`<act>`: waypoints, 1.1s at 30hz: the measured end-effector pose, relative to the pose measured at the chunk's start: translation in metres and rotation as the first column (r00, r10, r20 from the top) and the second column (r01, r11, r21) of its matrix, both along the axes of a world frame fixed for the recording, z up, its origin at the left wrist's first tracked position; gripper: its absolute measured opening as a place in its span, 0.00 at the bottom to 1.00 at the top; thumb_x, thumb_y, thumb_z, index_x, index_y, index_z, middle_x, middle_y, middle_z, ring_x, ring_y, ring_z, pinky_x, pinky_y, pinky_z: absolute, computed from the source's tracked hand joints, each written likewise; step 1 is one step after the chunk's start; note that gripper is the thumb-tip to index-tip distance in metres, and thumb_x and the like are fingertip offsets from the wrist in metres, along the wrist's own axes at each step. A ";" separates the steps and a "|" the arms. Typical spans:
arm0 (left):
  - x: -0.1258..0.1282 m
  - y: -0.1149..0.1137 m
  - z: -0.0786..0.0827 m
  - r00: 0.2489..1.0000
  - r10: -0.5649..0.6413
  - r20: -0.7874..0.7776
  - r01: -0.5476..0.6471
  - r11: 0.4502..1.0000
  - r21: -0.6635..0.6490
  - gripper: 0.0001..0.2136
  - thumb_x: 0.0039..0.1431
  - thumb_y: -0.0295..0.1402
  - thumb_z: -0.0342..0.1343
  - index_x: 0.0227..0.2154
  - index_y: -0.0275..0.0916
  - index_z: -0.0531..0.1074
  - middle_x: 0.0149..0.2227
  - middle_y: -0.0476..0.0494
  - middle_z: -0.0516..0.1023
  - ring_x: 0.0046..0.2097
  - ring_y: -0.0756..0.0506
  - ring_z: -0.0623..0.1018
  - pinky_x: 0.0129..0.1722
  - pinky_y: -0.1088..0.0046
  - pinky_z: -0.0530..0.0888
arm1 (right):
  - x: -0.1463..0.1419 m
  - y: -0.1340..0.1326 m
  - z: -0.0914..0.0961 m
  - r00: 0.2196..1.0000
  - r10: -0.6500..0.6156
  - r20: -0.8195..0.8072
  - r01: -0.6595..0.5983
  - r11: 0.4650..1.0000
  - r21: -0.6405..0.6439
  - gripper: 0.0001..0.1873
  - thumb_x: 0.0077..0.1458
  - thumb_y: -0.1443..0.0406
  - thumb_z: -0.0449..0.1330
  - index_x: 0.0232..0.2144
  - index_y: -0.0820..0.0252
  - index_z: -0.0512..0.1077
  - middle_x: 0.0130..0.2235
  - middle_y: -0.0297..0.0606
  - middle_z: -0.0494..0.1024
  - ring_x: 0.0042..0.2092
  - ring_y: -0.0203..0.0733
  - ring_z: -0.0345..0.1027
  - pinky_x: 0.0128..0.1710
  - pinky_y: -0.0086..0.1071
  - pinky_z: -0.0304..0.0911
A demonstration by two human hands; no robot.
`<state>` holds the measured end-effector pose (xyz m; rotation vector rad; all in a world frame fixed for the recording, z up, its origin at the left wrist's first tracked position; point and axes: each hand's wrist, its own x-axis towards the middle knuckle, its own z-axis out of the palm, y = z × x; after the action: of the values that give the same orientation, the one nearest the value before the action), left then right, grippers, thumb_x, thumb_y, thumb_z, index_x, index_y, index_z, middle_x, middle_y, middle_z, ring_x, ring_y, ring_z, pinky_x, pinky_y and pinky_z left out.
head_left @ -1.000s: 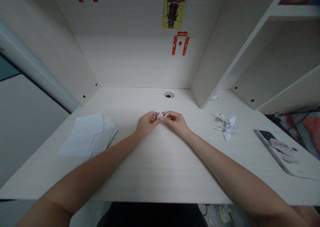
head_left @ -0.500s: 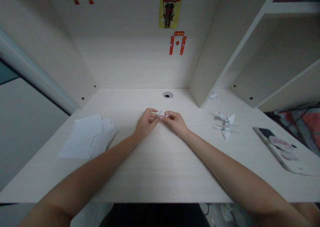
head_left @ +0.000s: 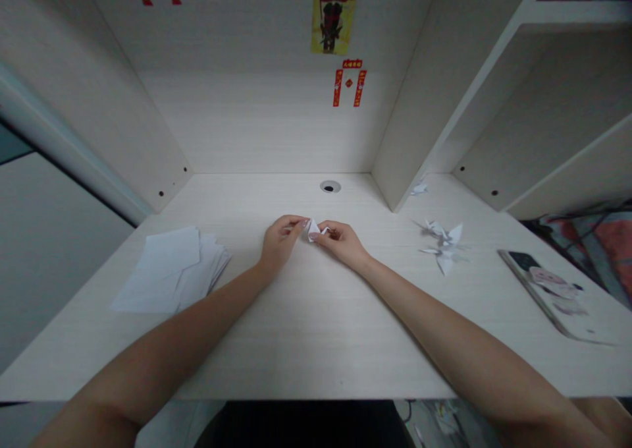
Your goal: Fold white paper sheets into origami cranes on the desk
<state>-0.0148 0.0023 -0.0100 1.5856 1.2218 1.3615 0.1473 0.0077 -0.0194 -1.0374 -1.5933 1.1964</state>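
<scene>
A small folded white paper piece (head_left: 312,229) sits between my two hands over the middle of the pale wooden desk (head_left: 306,323). My left hand (head_left: 277,244) pinches its left side with curled fingers. From the right, my right hand (head_left: 343,242) pinches the other side, thumb and fingertips closed on it. Most of the paper is hidden by my fingers.
A loose stack of white paper sheets (head_left: 172,270) lies at the left. Finished white paper cranes (head_left: 442,245) lie at the right, with another small one (head_left: 419,188) by the shelf divider. A phone or booklet (head_left: 553,293) lies far right. A cable hole (head_left: 330,186) is behind my hands.
Both hands shifted slightly left with the paper; the fingers have worked it, and its white point now shows between the hands.
</scene>
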 end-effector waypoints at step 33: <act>0.003 -0.007 0.005 0.980 0.156 -0.124 -0.149 0.987 0.065 0.10 0.52 0.41 0.54 0.27 0.39 0.72 0.29 0.48 0.76 0.32 0.49 0.75 0.32 0.75 0.69 | -0.002 -0.003 0.004 1.000 -0.009 -0.028 0.008 0.999 -0.042 0.19 0.39 0.51 0.63 0.24 0.62 0.73 0.21 0.32 0.69 0.22 0.31 0.55 0.21 0.27 0.46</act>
<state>-0.0119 -0.0042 -0.0050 1.6691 1.4191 1.4178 0.1454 0.0046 -0.0155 -1.0483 -1.5468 1.2378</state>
